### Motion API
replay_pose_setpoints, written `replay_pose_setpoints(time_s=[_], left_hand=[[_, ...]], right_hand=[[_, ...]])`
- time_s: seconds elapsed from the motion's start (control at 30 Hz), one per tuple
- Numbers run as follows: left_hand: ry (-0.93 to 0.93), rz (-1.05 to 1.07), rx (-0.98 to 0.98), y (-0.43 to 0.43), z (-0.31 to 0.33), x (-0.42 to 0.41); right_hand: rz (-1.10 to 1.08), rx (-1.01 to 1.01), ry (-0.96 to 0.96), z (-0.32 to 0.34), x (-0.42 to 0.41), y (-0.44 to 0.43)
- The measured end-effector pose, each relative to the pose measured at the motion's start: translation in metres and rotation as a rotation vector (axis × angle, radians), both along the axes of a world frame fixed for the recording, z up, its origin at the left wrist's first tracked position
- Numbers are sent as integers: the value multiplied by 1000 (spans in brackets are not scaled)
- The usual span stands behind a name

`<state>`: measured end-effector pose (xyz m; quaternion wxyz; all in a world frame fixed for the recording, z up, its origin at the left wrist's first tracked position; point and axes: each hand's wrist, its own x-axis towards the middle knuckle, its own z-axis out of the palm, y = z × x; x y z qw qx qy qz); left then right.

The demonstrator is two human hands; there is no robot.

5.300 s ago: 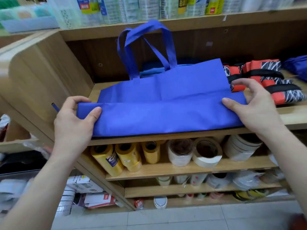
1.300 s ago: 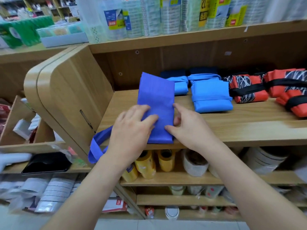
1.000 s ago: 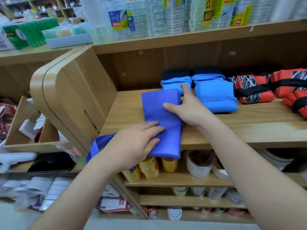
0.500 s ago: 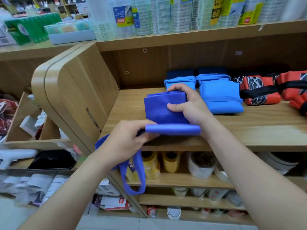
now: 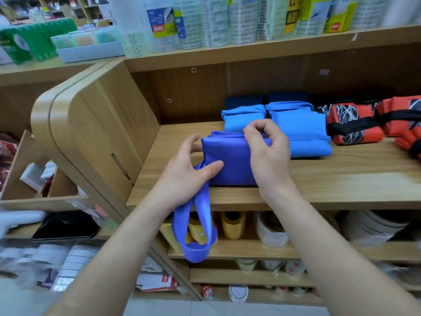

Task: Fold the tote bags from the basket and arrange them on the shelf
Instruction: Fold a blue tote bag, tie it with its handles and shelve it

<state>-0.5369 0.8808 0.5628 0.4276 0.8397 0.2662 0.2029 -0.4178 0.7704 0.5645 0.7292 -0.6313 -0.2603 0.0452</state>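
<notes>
A royal-blue tote bag lies folded into a small thick packet near the front left of the wooden shelf. Its handles hang in a loop over the shelf's front edge. My left hand grips the packet's left end where the handles come out, thumb on top. My right hand holds the packet's right end, fingers curled over its top edge. Behind the packet lie two folded light-blue bags, with darker blue ones behind them.
Folded red bags with black straps fill the shelf's right side. A curved wooden end panel closes the shelf on the left. Tape rolls sit on the shelf below, packaged goods on the one above.
The wide flat bag has been folded down into a narrow strip, then doubled into a small packet. The handles now dangle over the shelf edge and both hands clasp the packet's ends.
</notes>
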Motion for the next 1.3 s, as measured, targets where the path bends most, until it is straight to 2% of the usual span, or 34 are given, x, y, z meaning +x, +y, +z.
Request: replay_pose_setpoints(time_s=[0.07, 0.13, 0.3, 0.43, 0.5, 0.57, 0.6, 0.63, 0.67, 0.77, 0.87, 1.0, 1.17, 1.3], left_hand=[[66, -170, -93, -1, 3, 0], [115, -211, 6, -7, 3, 1], [147, -142, 200, -20, -2, 5], [51, -63, 243, -23, -8, 4], [80, -49, 298, -24, -7, 3], [116, -59, 355, -24, -8, 4], [119, -70, 356, -25, -7, 4], [106, -92, 326, -25, -5, 4], [93, -134, 259, -24, -3, 2], [98, -265, 35, -10, 10, -10], [141, -250, -134, 7, 27, -32], [179, -252, -123, 15, 43, -52], [97, -248, -356, 18, 35, -54], [126, -225, -257, 5, 32, -46]], right_hand=[[-23, 15, -44, 1, -2, 0], [-39, 26, -40, 0, -2, 2], [78, -52, -2, 3, 8, 1], [366, -281, -62, 24, 17, -20], [425, -580, -297, 37, 24, -31], [363, -974, -725, 49, 25, -36], [301, -1110, -916, 53, 22, -36], [266, -1153, -1033, 57, 21, -36], [271, -1123, -1078, 59, 21, -36], [376, -1026, -1019, 59, 27, -46], [350, -1043, -1001, 59, 35, -62], [366, -1034, -1034, 62, 40, -78], [307, -979, -1153, 53, 47, -92], [171, -843, -1269, 52, 51, -105]])
